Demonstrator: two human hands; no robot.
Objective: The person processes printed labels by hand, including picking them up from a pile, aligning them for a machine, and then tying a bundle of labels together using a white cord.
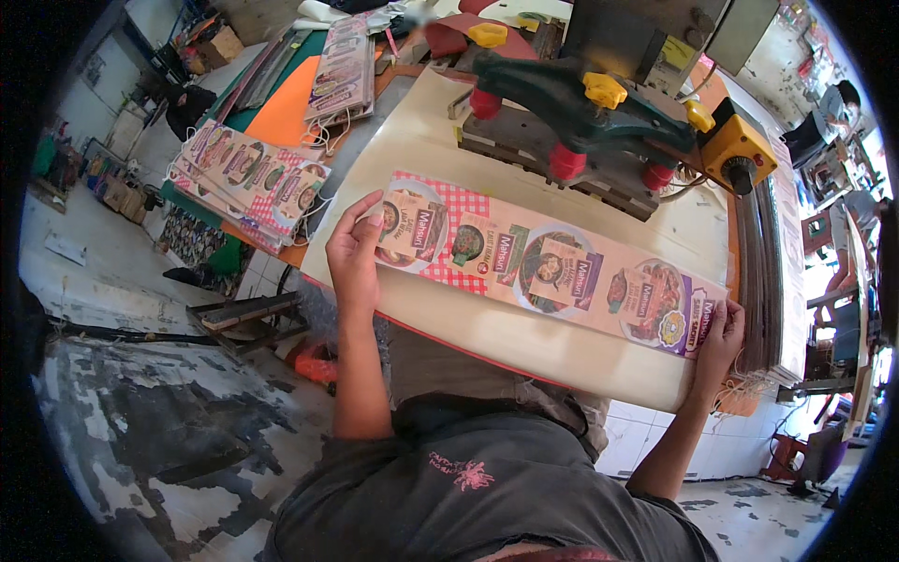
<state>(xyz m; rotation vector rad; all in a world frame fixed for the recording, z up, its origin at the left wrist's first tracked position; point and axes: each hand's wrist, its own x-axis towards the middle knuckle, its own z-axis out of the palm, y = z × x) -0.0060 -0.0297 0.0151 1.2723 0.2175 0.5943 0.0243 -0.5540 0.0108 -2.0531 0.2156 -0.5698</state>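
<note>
A long printed banner strip (552,267) with food pictures and a red checked patch lies slantwise over the cream work surface (487,328) in front of me. At its left end, my left hand (356,245) pinches the edge between thumb and fingers. My right hand (719,339) is closed on the lower right end, near the purple-edged panel. Just beyond the strip stands a press with a dark green arm (571,98), red cushions (567,161) and yellow knobs (605,90). The strip lies apart from the press's lower bar (552,155).
To the left, similar strips with white strings (253,178) are piled, and another stack (342,70) lies behind them. A yellow control box (740,150) with a black knob juts out at the press's right. Beside the right table edge stands a thick stack of strips (785,272). A person (829,117) is farther off.
</note>
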